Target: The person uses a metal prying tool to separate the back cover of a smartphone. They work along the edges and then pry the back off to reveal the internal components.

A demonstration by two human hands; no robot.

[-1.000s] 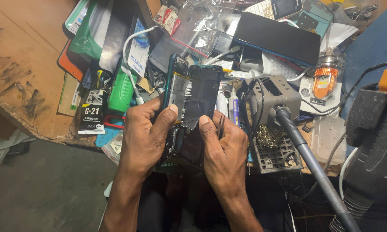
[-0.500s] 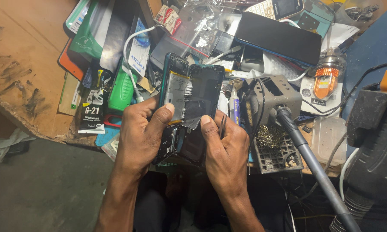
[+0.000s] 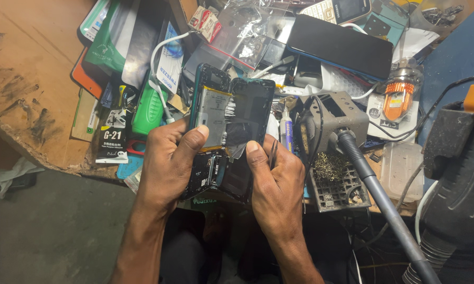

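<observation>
I'm holding an opened phone (image 3: 216, 126) in both hands, just above the near edge of the wooden bench (image 3: 32, 68), over the clutter. My left hand (image 3: 166, 163) is wrapping round the teal frame w/ the battery side facing up, thumb lying across the lower part of the battery. My right hand (image 3: 279, 184) is gripping the black screen panel (image 3: 250, 113), thumb pressing on its lower edge where a bit of silver foil or tape is showing. The panel is standing tilted off the frame, hinged along the middle, so the 2 halves are gaping like a book. I'm also keeping thin black tweezers (image 3: 273, 153) tucked betw. the fingers of my right hand, tips pointing up. Both hands are closed tight, side by side, nearly touching below the phone.

Round it: a green-handled tool (image 3: 148, 110) is lying just left of the phone, near a white cable (image 3: 160, 63). A small white glue tube (image 3: 286, 129) is lying just right of the screen panel. Beyond that a grey soldering stand (image 3: 337, 113) is sitting w/ brass wool in a tray (image 3: 329, 168), and a grey iron handle (image 3: 384, 205) is slanting down to the right. A dark tablet-like phone (image 3: 339, 44) is lying at the back, an orange-banded bulb thing (image 3: 399, 94) beside it.
</observation>
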